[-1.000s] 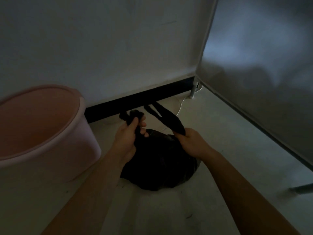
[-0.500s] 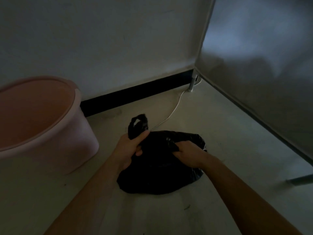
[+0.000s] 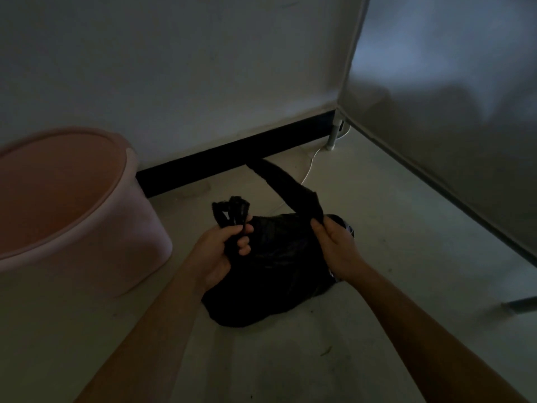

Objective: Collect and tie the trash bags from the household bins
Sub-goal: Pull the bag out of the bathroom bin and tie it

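Dim light. The black trash bag lies on the floor in front of me, mid-scene, bulging. Its plastic is opaque, so I cannot tell what is in it.

Left hand: grip closed round the bag's left handle, fingers curled, the bunched loop sticking up above my fist.

Right hand: grip pinching the bag's right handle, which stretches as a long strip from my fingertips toward the far wall. The two handles are apart, not yet knotted.

The pink bin stands on the floor to the left, near the bag and not touching it. Its top is open and the orange-pink inner wall shows; its bottom is out of view.

A black skirting board runs along the far wall. A thin white cable trails over the floor beyond the bag toward a white post foot in the far right corner. A grey panel fills the right side.
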Action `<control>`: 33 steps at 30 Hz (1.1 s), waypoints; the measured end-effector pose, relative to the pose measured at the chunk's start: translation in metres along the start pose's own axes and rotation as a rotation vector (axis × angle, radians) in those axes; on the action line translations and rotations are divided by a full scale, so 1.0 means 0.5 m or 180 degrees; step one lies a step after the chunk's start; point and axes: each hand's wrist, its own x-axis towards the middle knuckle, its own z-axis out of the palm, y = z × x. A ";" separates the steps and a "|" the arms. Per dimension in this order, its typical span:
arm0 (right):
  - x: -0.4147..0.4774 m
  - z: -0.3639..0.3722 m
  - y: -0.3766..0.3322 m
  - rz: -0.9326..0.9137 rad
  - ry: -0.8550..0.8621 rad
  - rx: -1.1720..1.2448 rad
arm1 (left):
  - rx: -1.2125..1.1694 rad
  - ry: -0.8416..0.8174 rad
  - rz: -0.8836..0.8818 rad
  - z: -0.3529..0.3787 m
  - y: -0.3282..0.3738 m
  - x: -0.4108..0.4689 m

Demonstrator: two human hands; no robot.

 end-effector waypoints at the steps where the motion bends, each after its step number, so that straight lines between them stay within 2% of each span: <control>1: 0.000 0.001 -0.007 -0.0010 -0.0115 0.0028 | 0.0216 -0.0009 -0.0015 0.003 -0.004 -0.003; 6: -0.005 0.008 -0.018 -0.0538 -0.1250 -0.0874 | 0.1690 -0.0564 -0.0092 0.000 0.000 -0.014; 8: -0.010 0.013 -0.023 -0.0664 -0.1511 -0.1276 | 0.1850 -0.0584 -0.0294 0.007 0.006 -0.029; 11: -0.015 0.021 -0.024 -0.0802 -0.1662 -0.1560 | 0.1674 -0.0272 -0.0368 0.017 0.009 -0.030; 14: -0.011 0.010 -0.019 -0.0324 -0.1780 -0.0787 | 0.1426 -0.0205 -0.0426 0.013 0.004 -0.026; 17: 0.000 -0.014 -0.024 0.0595 -0.1844 0.0315 | 0.1191 -0.0486 -0.0403 0.005 -0.001 -0.030; 20: 0.018 -0.033 -0.027 0.1442 -0.1473 0.1458 | 0.1391 -0.0980 -0.0434 0.012 0.003 -0.039; 24: 0.027 -0.026 -0.056 0.1559 -0.1374 0.1136 | 0.1708 -0.1187 -0.0585 0.042 0.015 -0.049; 27: 0.031 -0.026 -0.096 0.1039 -0.0835 0.1003 | 0.1855 -0.1300 -0.0548 0.061 0.018 -0.056; 30: 0.043 -0.053 -0.124 0.0294 0.0037 0.0554 | 0.1444 -0.1120 -0.0568 0.053 0.009 -0.052; 33: 0.040 -0.077 -0.154 -0.0076 0.0130 0.0823 | 0.0752 -0.1036 -0.0640 0.042 -0.001 -0.043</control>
